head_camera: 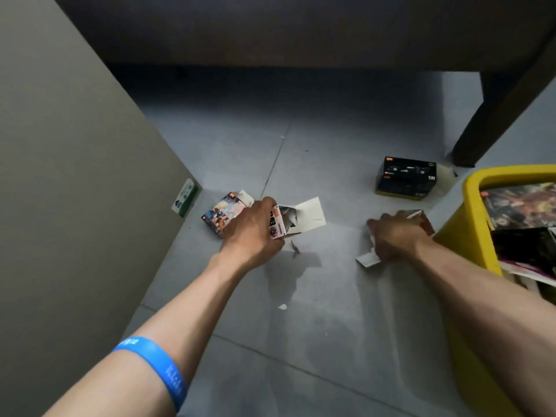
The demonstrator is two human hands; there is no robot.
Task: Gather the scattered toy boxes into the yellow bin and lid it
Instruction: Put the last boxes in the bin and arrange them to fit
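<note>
My left hand (252,233) grips a white toy box (290,219) whose flap stands open, lifted a little off the grey floor. Just left of it a colourful toy box (224,212) lies on the floor, partly hidden by that hand. My right hand (394,239) is closed on a brown and white toy box (421,219), mostly covered by the fingers, next to the yellow bin (472,218). The bin at the right edge holds several boxes. A black toy box (406,178) sits on the floor beyond my right hand. No lid is in view.
A grey cabinet side (75,176) fills the left, with a small green and white box (186,197) leaning at its foot. A dark furniture leg (487,127) stands behind the bin. A dark sofa base (270,40) runs across the back. A paper scrap (282,307) lies on the floor.
</note>
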